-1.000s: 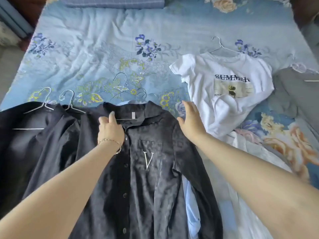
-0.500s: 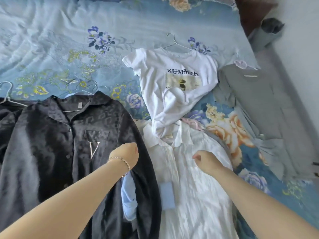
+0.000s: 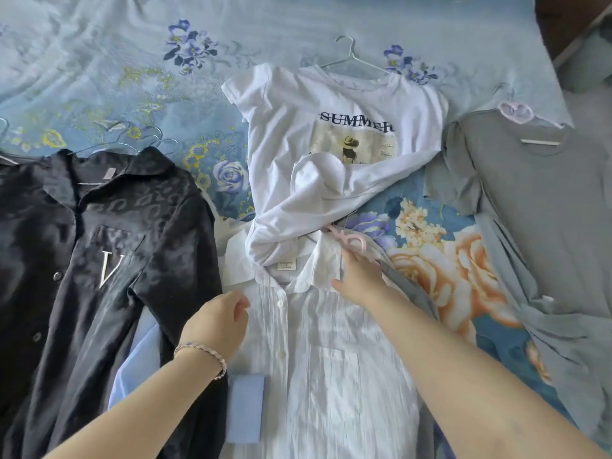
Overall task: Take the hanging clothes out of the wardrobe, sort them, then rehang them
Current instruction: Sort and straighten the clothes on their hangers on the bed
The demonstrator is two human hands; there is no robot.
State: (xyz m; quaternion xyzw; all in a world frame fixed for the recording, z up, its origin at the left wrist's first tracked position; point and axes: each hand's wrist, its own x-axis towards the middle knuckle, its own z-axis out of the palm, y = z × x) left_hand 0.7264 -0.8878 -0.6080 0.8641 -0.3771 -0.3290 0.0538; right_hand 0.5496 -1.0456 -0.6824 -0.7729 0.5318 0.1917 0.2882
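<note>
Left hand (image 3: pixel 217 321) loosely curled, grasping nothing, right hand (image 3: pixel 359 274) flat and released, both on white shirt (image 3: pixel 331 359) on bed (image 3: pixel 99 61).

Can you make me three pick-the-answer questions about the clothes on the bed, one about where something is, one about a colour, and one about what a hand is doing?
1. Where does the white SUMMER T-shirt lie?
A. left of the black shirt
B. between the black shirt and the grey garment
C. on the floor

2. What colour is the hanger by the right hand?
A. green
B. black
C. pink

3. What is the left hand doing?
A. resting on the white button shirt
B. lifting the black shirt
C. holding a wire hanger in the air

Answers: 1 B, the T-shirt has the black shirt on its left and the grey garment on its right. 2 C, the hanger by the fingertips is pale pink. 3 A, the hand sits curled on the white shirt's front near its buttons.
</note>
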